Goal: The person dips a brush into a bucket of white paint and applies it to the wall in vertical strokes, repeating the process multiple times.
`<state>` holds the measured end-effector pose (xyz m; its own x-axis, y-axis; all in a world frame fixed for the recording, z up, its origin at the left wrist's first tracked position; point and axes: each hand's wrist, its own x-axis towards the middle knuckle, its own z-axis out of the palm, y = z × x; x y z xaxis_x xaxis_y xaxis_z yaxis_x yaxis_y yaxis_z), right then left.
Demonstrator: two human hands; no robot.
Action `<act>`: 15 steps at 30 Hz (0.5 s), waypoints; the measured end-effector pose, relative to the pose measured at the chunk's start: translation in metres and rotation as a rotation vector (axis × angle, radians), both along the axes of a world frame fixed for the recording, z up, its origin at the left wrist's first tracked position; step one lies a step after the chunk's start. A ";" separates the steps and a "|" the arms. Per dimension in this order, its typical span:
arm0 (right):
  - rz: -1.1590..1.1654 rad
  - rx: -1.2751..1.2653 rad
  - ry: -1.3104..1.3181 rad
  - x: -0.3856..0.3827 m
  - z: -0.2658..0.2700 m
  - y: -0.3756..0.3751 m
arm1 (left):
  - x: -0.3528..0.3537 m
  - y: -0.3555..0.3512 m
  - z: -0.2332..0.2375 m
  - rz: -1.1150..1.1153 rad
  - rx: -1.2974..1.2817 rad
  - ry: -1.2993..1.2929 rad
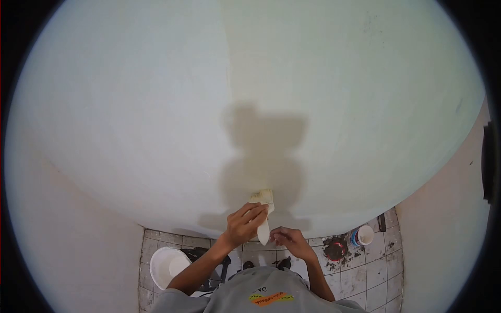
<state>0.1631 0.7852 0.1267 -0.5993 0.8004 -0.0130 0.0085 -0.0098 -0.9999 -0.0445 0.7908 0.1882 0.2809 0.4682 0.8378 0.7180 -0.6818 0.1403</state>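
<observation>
The left hand is clamped around a paintbrush, and the right hand hovers just beside the tip of its pale handle. The right fingers are curled, and I can't tell whether they pinch anything or touch the handle. The two hands are close together but apart. The bristles rest flat against the wall, low down inside the person's own shadow, above the hands. It looks to me like a stroke in mid-coat. The next move calls for an even drag along the wall, then a reload. A white bucket sits on the tiled floor below the left arm, well apart from the brush. A small cup stands off to the right.
</observation>
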 end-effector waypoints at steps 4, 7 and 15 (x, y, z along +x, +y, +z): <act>0.097 -0.303 0.162 0.003 0.017 -0.003 | 0.001 -0.010 -0.016 0.024 -0.093 0.000; 0.171 -0.420 0.208 -0.006 0.029 -0.004 | -0.001 -0.018 -0.037 0.019 -0.142 0.078; 0.104 -0.460 0.064 -0.027 0.006 -0.021 | 0.012 -0.054 -0.056 0.467 -0.331 -0.229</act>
<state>0.1360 0.7646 0.1325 -0.6868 0.6564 -0.3122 -0.0286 -0.4536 -0.8907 -0.0325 0.7369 0.1320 -0.1866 0.7440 0.6416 0.8566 -0.1965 0.4771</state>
